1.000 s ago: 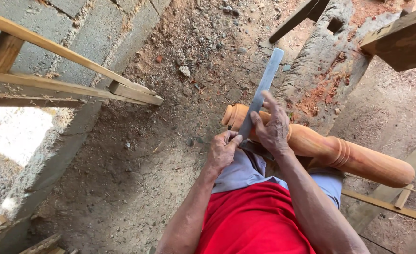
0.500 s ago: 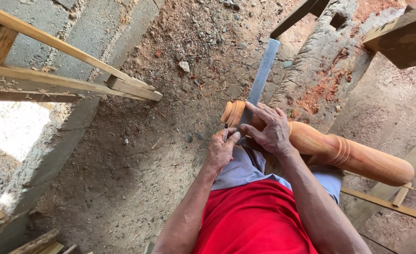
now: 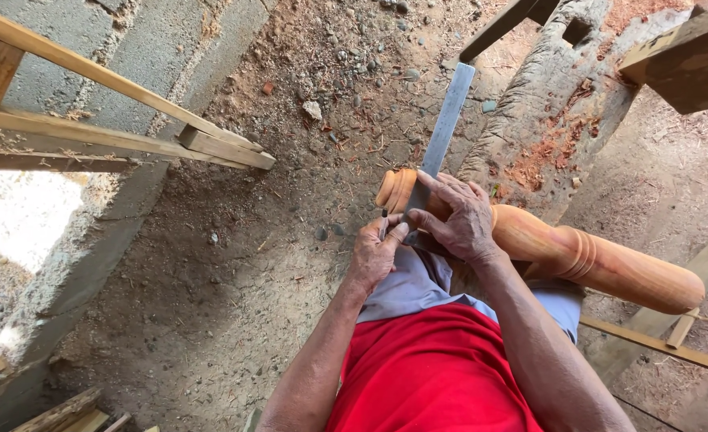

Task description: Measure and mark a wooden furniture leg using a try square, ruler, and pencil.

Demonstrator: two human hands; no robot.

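Note:
A turned orange-brown wooden post [image 3: 610, 264] lies across my lap, its rounded knob end pointing left. My right hand [image 3: 458, 218] presses a long flat metal blade [image 3: 447, 124] against the post near the knob; the blade sticks up and away from me. My left hand [image 3: 376, 252] sits just below the knob with its fingers pinched together on something small that I cannot make out, its tip touching the post by the blade. I wear a red shirt and grey shorts.
Bare dirt floor with stones and wood chips lies ahead. A grey block wall [image 3: 98, 56] with a wooden frame [image 3: 130, 120] stands at left. A rough log [image 3: 562, 96] with reddish shavings and a timber beam [image 3: 682, 56] stand at upper right. Wood scraps [image 3: 66, 412] lie bottom left.
The metal blade has shifted from leaning right to standing more upright, and my right hand has slid along the post toward the knob. My left hand stays by the knob.

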